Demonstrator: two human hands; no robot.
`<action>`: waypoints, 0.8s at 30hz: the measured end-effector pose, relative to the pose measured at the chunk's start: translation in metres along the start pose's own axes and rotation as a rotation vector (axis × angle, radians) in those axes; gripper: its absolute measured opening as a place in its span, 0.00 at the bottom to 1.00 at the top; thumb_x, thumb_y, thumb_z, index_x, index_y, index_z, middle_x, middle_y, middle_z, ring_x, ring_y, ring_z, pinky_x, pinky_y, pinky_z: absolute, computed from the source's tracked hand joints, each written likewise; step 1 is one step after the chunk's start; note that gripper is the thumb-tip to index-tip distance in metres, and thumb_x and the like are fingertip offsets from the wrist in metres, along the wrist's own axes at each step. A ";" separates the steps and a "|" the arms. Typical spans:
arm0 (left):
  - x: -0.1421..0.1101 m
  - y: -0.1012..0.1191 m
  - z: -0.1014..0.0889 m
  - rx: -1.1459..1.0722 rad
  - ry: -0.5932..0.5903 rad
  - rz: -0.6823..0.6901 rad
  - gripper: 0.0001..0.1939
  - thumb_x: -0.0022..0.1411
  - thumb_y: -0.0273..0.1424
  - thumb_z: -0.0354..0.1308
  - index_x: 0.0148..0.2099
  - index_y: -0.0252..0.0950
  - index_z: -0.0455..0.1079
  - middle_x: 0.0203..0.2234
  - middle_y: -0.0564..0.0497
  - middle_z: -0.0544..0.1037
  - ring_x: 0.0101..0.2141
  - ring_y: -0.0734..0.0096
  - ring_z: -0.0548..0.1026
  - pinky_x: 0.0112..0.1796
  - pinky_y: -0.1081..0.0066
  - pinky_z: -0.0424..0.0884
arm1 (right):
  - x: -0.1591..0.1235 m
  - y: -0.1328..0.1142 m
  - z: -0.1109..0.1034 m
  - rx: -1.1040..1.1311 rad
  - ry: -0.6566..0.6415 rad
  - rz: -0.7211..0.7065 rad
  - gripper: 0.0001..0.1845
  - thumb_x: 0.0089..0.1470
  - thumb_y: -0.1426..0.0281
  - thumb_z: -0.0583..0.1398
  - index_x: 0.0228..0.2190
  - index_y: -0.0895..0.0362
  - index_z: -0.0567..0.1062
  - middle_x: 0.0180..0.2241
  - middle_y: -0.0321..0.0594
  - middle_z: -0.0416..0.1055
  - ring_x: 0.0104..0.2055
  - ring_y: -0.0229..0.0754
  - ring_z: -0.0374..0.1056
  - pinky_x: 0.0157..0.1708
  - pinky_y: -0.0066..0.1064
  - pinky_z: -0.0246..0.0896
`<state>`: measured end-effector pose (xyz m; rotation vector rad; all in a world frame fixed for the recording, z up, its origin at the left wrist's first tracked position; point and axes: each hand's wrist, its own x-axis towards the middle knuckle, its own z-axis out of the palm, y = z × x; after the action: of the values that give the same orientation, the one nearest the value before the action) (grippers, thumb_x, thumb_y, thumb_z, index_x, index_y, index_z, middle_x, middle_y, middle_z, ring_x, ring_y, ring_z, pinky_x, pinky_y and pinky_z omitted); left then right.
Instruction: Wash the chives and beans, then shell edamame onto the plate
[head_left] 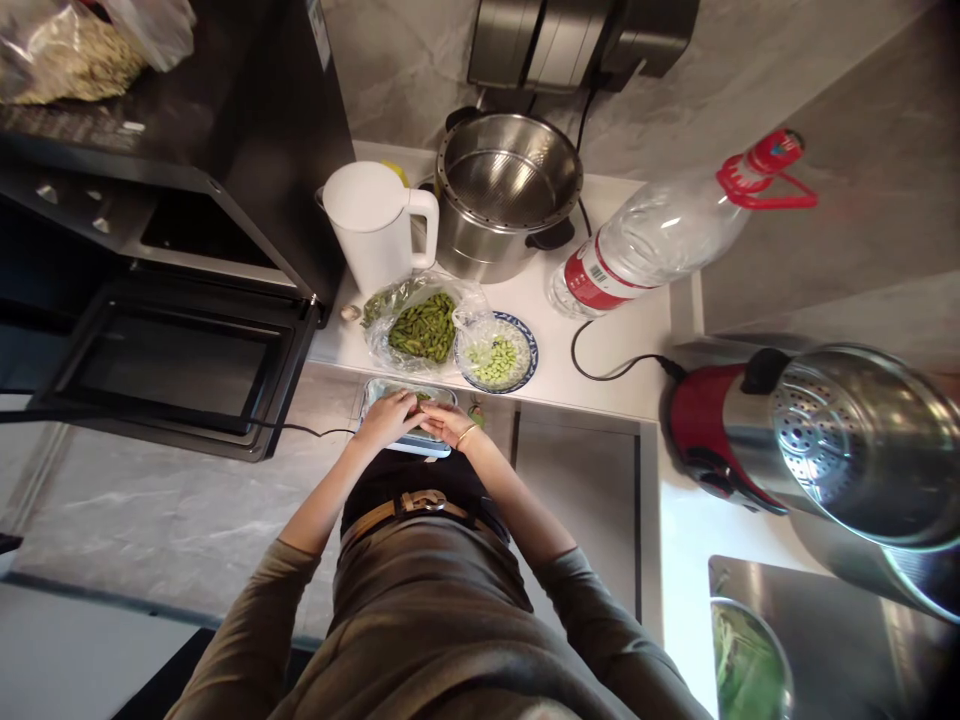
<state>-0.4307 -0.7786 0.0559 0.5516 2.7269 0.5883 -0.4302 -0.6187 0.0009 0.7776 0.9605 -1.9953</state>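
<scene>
I watch left hand (388, 418) and right hand (448, 421) meet over blue-edged container (430, 450), grip narrow, fingertips pinching green pod (422, 398) between them. Beyond, on tabletop (622, 385): clear plastic bag (381, 345) of pods (424, 328), its edge overlapping blue-rimmed plate (533, 350) of shelled beans (499, 362).

They wear an olive top (420, 610) and tan belt (409, 503)
</scene>
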 end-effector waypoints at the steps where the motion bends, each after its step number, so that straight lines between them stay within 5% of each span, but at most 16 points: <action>1: -0.001 0.000 0.000 0.031 -0.030 0.028 0.10 0.64 0.36 0.54 0.39 0.34 0.70 0.36 0.46 0.75 0.38 0.65 0.74 0.41 0.68 0.69 | -0.001 -0.002 -0.002 -0.038 -0.025 -0.002 0.08 0.42 0.77 0.68 0.30 0.60 0.78 0.27 0.40 0.79 0.29 0.35 0.75 0.36 0.26 0.73; 8: -0.009 0.002 0.003 0.093 -0.143 0.190 0.14 0.66 0.36 0.50 0.36 0.34 0.72 0.33 0.45 0.77 0.38 0.64 0.76 0.42 0.68 0.69 | -0.009 -0.010 -0.011 -0.247 -0.198 0.090 0.08 0.41 0.81 0.67 0.30 0.63 0.79 0.27 0.41 0.79 0.28 0.37 0.76 0.33 0.25 0.73; 14: -0.013 0.002 0.002 0.033 -0.154 0.191 0.15 0.67 0.37 0.49 0.34 0.35 0.72 0.29 0.47 0.77 0.35 0.68 0.76 0.41 0.71 0.69 | -0.011 -0.010 -0.011 -0.201 -0.303 0.174 0.10 0.38 0.82 0.67 0.28 0.62 0.79 0.27 0.40 0.79 0.30 0.36 0.76 0.34 0.24 0.73; 24: -0.010 -0.010 0.003 -0.012 -0.060 0.233 0.13 0.66 0.31 0.48 0.30 0.36 0.69 0.27 0.49 0.74 0.32 0.69 0.73 0.40 0.70 0.68 | -0.002 -0.003 -0.005 -0.090 -0.238 0.104 0.08 0.40 0.80 0.68 0.28 0.62 0.79 0.28 0.39 0.79 0.31 0.35 0.75 0.42 0.28 0.72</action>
<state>-0.4236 -0.7902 0.0505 0.8775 2.6195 0.6317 -0.4308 -0.6119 0.0010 0.5165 0.8468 -1.8902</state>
